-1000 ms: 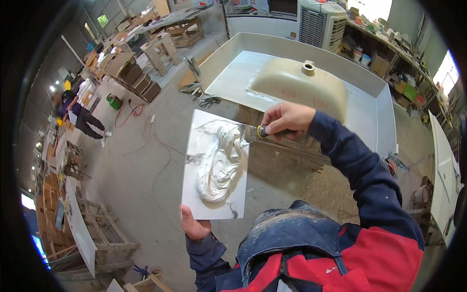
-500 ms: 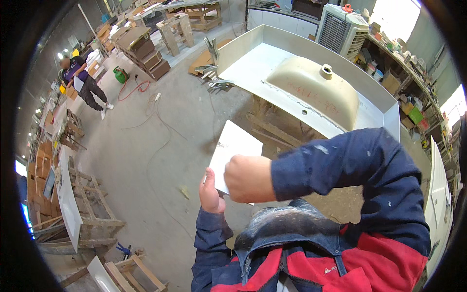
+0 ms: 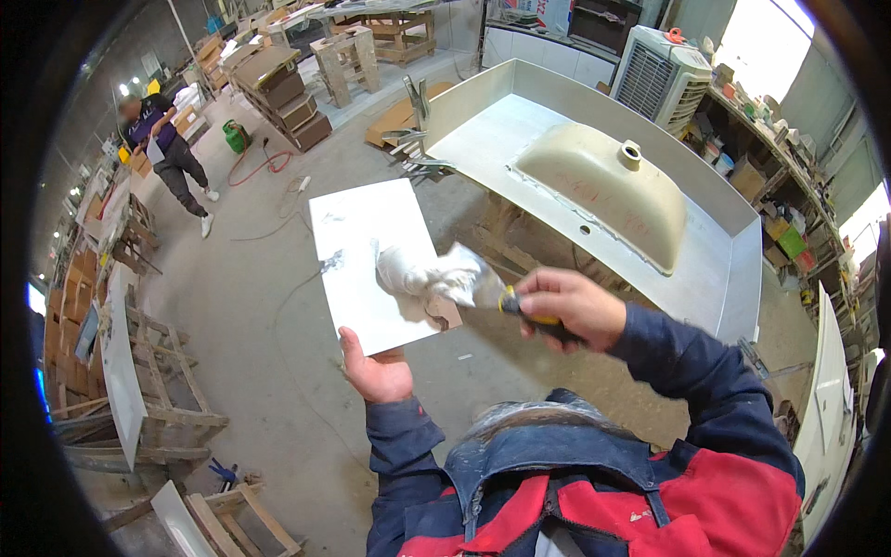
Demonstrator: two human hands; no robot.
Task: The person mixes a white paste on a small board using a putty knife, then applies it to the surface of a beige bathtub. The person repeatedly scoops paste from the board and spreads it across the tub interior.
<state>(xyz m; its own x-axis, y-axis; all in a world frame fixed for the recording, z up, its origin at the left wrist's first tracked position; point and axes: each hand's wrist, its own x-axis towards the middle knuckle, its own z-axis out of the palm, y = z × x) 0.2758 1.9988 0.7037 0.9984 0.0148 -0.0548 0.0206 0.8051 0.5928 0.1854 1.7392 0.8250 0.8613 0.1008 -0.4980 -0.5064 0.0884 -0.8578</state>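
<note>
While the head camera looked down, the person's left hand (image 3: pixel 376 371) gripped the near edge of a flat white board (image 3: pixel 371 255), thumb on top and fingers hidden beneath, and held it out level in front of the chest. Smears of grey-white paste marked the middle of the board. To the right of that hand, the right hand (image 3: pixel 568 306) was clenched around the yellow-and-black handle of a putty knife (image 3: pixel 483 292). Its blade pointed left, toward the board, and carried a thick lump of white paste (image 3: pixel 422 274) that hung over the board's right side; whether the blade touched the board could not be told. Both forearms wore dark blue sleeves, and a blue and red jacket filled the lower edge of the view.

Beyond the right hand stood a long pale grey surface (image 3: pixel 520 130) with raised edges, and on it lay an upturned cream-coloured sink basin (image 3: pixel 603 190) with a round drain hole on top. A white boxy fan unit (image 3: pixel 659 79) stood farther off behind that surface. Past the left hand, the concrete floor (image 3: pixel 251 306) stretched away to wooden frames (image 3: pixel 139 408) at the left and stacked crates far off. Well beyond the board, another person (image 3: pixel 167 153) in dark clothes walked across the floor near a small green canister (image 3: pixel 235 137).
</note>
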